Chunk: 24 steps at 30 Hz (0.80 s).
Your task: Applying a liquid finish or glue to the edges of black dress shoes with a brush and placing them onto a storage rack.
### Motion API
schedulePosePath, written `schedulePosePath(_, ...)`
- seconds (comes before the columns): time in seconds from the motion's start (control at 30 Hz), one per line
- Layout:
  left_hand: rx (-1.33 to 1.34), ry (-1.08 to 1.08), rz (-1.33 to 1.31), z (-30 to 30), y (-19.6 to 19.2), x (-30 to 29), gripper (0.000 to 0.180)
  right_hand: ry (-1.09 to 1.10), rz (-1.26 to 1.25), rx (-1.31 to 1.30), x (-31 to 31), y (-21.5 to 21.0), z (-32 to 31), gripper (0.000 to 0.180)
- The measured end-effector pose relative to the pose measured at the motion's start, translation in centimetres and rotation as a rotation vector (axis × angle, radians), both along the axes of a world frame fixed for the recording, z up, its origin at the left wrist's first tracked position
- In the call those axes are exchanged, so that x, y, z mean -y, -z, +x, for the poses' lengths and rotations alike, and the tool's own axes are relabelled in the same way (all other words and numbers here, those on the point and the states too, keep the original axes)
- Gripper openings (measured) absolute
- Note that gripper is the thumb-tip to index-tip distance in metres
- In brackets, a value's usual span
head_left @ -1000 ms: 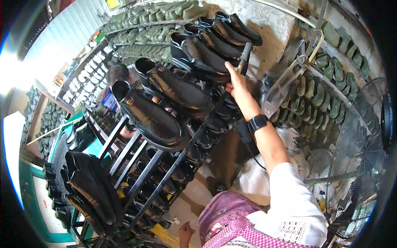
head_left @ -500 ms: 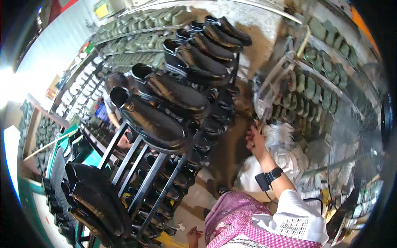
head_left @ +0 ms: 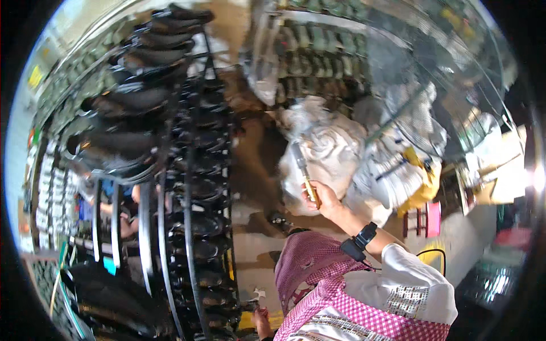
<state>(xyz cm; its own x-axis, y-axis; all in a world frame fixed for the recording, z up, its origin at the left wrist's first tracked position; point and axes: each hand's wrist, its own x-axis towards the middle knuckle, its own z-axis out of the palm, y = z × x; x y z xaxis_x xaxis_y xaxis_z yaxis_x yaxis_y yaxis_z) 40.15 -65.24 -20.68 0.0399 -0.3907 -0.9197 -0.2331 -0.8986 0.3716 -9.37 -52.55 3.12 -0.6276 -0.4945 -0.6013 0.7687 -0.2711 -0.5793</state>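
My right hand (head_left: pixel 323 200) grips a slim tool with a brass-yellow handle (head_left: pixel 310 192) and a grey, wider end that points away from me; it may be a brush, but I cannot tell its exact kind. The tool's grey end is in front of a white cloth-like bundle (head_left: pixel 335 133), and I cannot tell whether they touch. Low in the picture, my left hand (head_left: pixel 262 316) has its fingers curled, partly hidden, beside a small whitish scrap (head_left: pixel 259 294). To the left, black shoes (head_left: pixel 122 149) line the top of a metal rack (head_left: pixel 146 227).
Further black shoes (head_left: pixel 206 199) fill the rack's lower tiers. Green shoe-shaped pieces (head_left: pixel 324 38) stand on shelves at the back. A wire-guarded fan (head_left: pixel 455 96) is at the upper right, with a white bucket (head_left: pixel 392 184) below it. Another person (head_left: pixel 129 219) shows behind the rack.
My view has swung to the right, so the rack now lies further left. My right hand has come lower and nearer, and the tool in it shows clearly.
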Motion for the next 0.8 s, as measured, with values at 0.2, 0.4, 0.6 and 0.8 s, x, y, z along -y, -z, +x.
schedulePosePath(0.2,-0.097,0.198,0.285,-0.2,1.9,3.7,0.007,0.11,0.13,0.003,-9.3,0.2,6.1,0.027)
schedulePosePath(0.4,-0.314,0.559,0.077,-11.1,0.0,5.1,0.018,0.336,0.266,0.031,-18.1,3.0,12.9,0.026)
schedulePosePath(0.6,-0.33,0.718,-0.126,-22.7,-7.1,-0.2,0.021,0.395,0.366,-0.003,-27.6,0.4,19.2,0.03)
schedulePosePath(0.8,-0.609,1.248,-0.25,-33.5,-17.3,-19.2,0.029,0.515,0.641,-0.232,-39.2,-0.8,27.6,0.031)
